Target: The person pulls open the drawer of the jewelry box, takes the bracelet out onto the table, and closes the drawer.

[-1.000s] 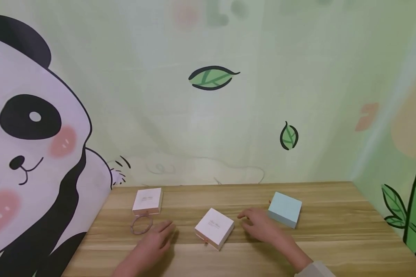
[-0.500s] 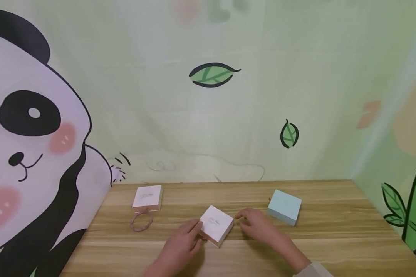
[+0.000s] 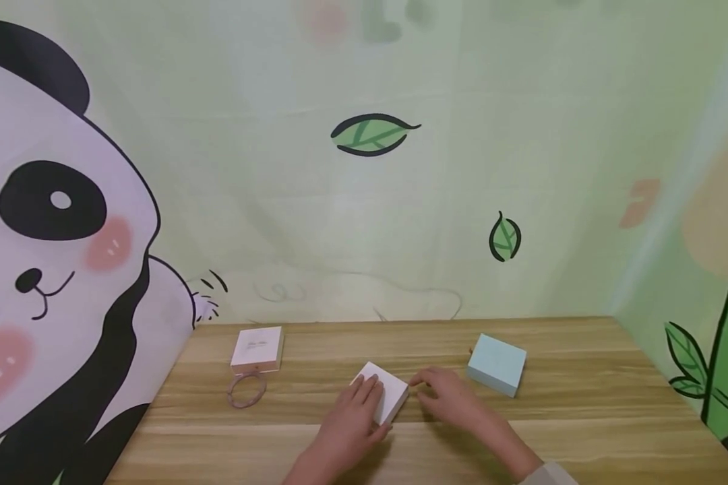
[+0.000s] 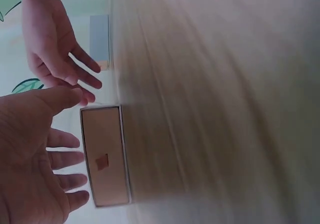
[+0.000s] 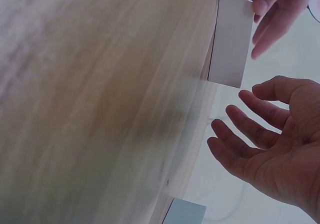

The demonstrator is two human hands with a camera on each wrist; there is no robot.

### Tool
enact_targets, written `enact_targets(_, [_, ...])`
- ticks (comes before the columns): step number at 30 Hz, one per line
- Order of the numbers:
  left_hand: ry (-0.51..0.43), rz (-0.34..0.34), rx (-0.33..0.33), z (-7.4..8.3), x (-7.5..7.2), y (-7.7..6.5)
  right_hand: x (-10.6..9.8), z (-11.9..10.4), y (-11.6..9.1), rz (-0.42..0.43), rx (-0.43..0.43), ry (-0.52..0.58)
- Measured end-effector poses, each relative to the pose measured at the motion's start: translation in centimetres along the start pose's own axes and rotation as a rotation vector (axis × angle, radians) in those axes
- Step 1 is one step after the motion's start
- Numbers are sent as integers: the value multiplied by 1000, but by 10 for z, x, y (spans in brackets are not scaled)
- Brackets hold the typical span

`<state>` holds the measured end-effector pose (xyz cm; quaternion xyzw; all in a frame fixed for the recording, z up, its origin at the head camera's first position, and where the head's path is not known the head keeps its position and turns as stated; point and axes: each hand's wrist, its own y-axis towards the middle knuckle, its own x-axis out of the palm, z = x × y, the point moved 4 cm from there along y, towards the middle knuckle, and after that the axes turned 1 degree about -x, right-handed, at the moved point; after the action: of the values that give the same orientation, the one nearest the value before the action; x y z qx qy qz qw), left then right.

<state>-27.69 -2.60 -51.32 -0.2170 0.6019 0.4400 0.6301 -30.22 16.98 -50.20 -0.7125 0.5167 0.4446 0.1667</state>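
A white box (image 3: 394, 396) sits mid-table at an angle. Its pink front with a small tab (image 4: 102, 162) faces the left wrist camera. Spread over the box top is my left hand (image 3: 352, 421), fingers nearly straight, the thumb at the near corner; it covers part of the lid. In the right wrist view, the left fingers (image 5: 272, 21) hover at the upper face of this box. My right hand (image 3: 455, 397) is held just right of the box, fingers loosely bent, holding nothing. Its fingertips come close to the box's right corner.
A light blue box (image 3: 497, 364) stands to the right, beyond my right hand. At the back left is another white box (image 3: 257, 348) with a thin purple ring (image 3: 230, 397) in front of it. A panda-printed wall covering (image 3: 400, 222) borders the wooden table (image 3: 218, 444).
My left hand has moved right, from beside the ring to the middle white box, and now lies over its top. The right hand has hardly moved.
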Motion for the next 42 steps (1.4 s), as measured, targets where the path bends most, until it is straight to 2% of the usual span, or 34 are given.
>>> enact_targets(6, [47, -7, 0, 0, 6, 4, -2, 0, 0, 23, 13, -12])
enact_targets(10, [54, -36, 1, -3, 8, 7, -5, -2, 0, 29, 17, -16])
enact_targets(18, [43, -100, -21, -19, 10, 26, -7, -1, 3, 35, 46, -8])
enact_targets(23, [39, -154, 1, -28, 11, 34, -6, -1, 3, 26, 56, -6])
enact_targets(26, [39, -175, 27, -30, 12, 34, -6, 0, 2, 22, 60, -15])
enact_targets(33, [69, -133, 101, -33, 17, 31, -6, 3, 5, 13, 66, 9])
enact_targets(42, [63, -154, 65, -32, 18, 31, -4, 2, 5, -1, 44, 3])
